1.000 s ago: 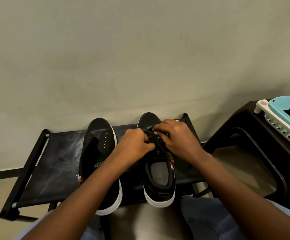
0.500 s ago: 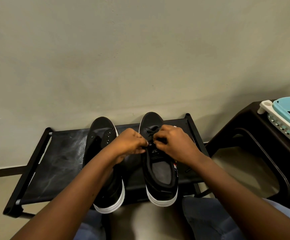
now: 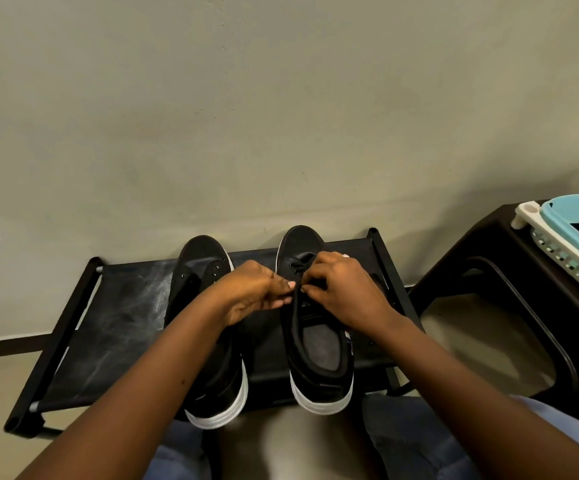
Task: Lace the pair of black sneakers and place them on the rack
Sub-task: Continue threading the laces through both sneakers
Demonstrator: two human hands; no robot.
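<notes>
Two black sneakers with white soles stand side by side on a low black rack, toes toward the wall. The left sneaker shows bare eyelets and no lace; my left forearm covers its middle. The right sneaker has a black lace crossing its front eyelets. My left hand and my right hand meet over the right sneaker's tongue, fingertips curled and pinching the lace. The lace ends are hidden under my fingers.
A plain grey wall rises right behind the rack. To the right stands a dark stool carrying a white and teal basket. My knees in blue jeans lie below the rack's front edge.
Both hands have shifted slightly along the right sneaker's lacing, the left hand drawing a little left. The view has tilted, so rack and shoes sit lower and nearer.
</notes>
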